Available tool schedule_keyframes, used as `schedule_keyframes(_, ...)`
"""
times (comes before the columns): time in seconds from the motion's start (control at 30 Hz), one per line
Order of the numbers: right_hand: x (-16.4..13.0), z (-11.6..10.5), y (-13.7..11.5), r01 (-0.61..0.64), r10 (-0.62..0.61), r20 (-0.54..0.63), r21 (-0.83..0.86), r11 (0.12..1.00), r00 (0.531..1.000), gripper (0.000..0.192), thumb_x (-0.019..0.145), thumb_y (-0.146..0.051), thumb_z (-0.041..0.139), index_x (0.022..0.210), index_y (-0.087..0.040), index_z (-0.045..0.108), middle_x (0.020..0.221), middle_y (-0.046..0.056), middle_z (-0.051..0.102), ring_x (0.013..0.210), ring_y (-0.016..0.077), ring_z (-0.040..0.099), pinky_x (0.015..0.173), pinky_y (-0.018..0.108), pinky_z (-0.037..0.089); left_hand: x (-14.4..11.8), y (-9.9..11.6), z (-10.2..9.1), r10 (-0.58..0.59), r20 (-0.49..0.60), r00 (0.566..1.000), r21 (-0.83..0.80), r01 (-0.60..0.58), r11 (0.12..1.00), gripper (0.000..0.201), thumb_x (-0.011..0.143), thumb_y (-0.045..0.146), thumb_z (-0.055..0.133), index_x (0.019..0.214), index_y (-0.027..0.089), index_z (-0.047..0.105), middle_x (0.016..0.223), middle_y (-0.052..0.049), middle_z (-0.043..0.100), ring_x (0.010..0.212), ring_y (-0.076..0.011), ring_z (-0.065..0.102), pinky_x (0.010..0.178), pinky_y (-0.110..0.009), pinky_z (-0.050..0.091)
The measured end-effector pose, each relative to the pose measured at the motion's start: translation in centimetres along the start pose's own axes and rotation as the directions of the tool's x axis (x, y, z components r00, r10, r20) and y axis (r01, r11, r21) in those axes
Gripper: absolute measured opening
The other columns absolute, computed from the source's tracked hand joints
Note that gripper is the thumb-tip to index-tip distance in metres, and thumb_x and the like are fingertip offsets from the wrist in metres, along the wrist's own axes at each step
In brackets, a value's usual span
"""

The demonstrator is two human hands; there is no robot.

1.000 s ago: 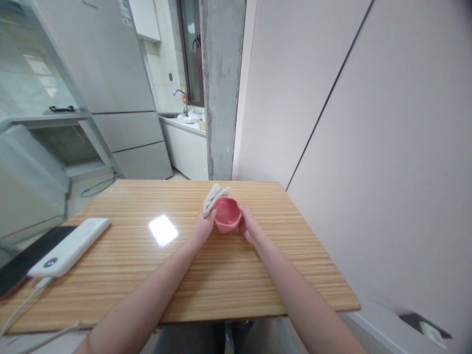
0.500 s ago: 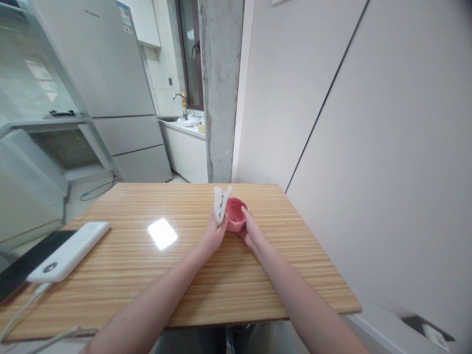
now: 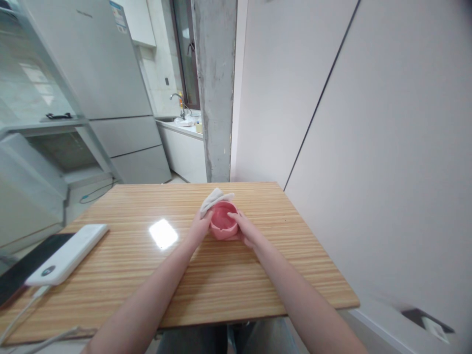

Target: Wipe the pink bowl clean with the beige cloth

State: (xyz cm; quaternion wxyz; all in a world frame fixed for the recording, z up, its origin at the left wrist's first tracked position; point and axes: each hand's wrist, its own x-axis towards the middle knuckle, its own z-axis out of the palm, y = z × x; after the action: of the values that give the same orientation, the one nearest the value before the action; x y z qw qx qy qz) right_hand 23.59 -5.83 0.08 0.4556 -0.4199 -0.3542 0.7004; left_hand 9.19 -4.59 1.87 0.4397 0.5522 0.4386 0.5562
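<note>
Pink bowl (image 3: pixel 223 225) sits on the wooden desk (image 3: pixel 206 275), toward its far middle, with both hands around it. The right hand (image 3: pixel 245 230) cups the bowl's right side, its grip closed on the wall with 1 fingertip hooked over the rim. The left hand (image 3: pixel 199 227) presses against the bowl's left side and pinches a folded white cloth (image 3: pixel 214 198), which sticks up over the far-left rim rather than down inside the bowl. The left grip is closed on the cloth.

As for progress, the bowl's inside looks plain and dry from here, though it is too small in view to judge any marks. With the cloth at the rim and not in the hollow, the wiping looks partly done at best; I would judge the inner surface and the near side are left.

On the desk's near left lie a white power bank (image 3: pixel 66 253) with a cable and a dark phone (image 3: pixel 22 268) just beside it, well apart from the hands. A refrigerator (image 3: pixel 106 83) stands beyond the far left.
</note>
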Motion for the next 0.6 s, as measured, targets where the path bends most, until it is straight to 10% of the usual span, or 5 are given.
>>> schedule_keyframes(0.23, 0.5, 0.4, 0.1, 0.089, -0.056, -0.18, 0.182, 0.979, 0.982, 0.043, 0.073, -0.041, 0.064, 0.111, -0.031, 0.045, 0.109, 0.003, 0.064, 0.082, 0.0187, 0.065, 0.063, 0.038, 0.057, -0.7, -1.2, 1.4, 0.058, 0.01, 0.998, -0.007, -0.058, 0.998, 0.047, 0.084, 0.048, 0.048, 0.122, 0.02, 0.055, 0.132, -0.006, 0.054, 0.132, -0.022, 0.037, 0.112, -0.037, 0.026)
schedule_keyframes(0.6, 0.9, -0.5, 0.1, 0.036, -0.031, -0.058, 0.086, 0.996, 0.998, 0.039, 0.074, -0.046, 0.063, 0.108, -0.03, 0.053, 0.095, -0.001, 0.067, 0.075, 0.0148, 0.063, 0.065, 0.031, 0.053, 0.5, -0.7, -1.0, 0.042, -0.056, 0.998, 0.059, -0.039, 0.997, 0.04, 0.075, 0.03, 0.055, 0.111, 0.016, 0.064, 0.113, -0.007, 0.066, 0.12, -0.0287, 0.051, 0.109, -0.044, 0.032)
